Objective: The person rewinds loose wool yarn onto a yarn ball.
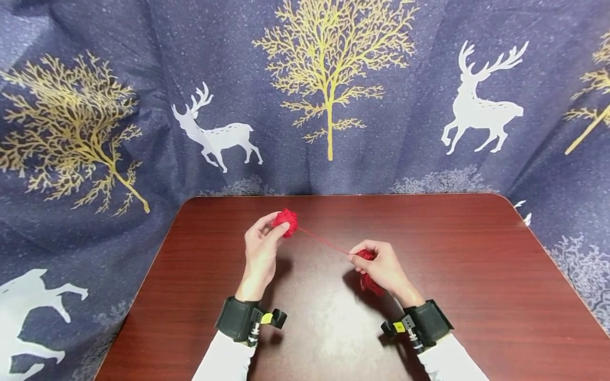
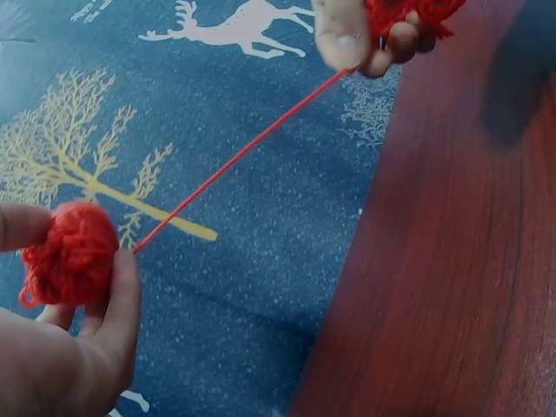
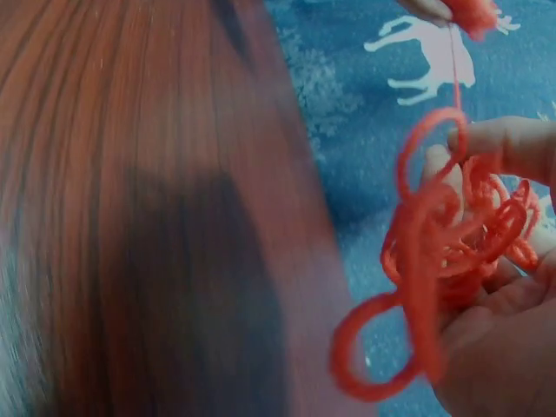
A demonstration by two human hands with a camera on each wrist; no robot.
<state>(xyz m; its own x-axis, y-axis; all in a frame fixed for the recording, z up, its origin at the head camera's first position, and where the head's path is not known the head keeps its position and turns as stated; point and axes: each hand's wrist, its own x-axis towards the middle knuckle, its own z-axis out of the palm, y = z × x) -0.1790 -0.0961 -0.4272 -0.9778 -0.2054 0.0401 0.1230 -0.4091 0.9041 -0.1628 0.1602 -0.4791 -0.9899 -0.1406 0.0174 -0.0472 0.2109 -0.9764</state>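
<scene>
A small ball of red yarn (image 1: 287, 222) is held between the thumb and fingers of my left hand (image 1: 260, 247), above the table. From it a single taut strand (image 1: 323, 241) runs down to my right hand (image 1: 383, 266), whose thumb and forefinger pinch it. A loose tangle of red yarn (image 1: 370, 284) lies in the right palm and hangs below that hand. In the right wrist view, loops of the tangle (image 3: 452, 234) dangle past the fingers. The left wrist view shows the ball (image 2: 74, 254) wound compactly, with the strand leaving its right side.
Beneath both hands is a dark red wooden table (image 1: 205, 264) with rounded far corners. Behind it hangs a blue cloth (image 1: 305, 174) printed with white deer and golden trees. Black wrist bands (image 1: 238, 320) with small cameras sit on both forearms.
</scene>
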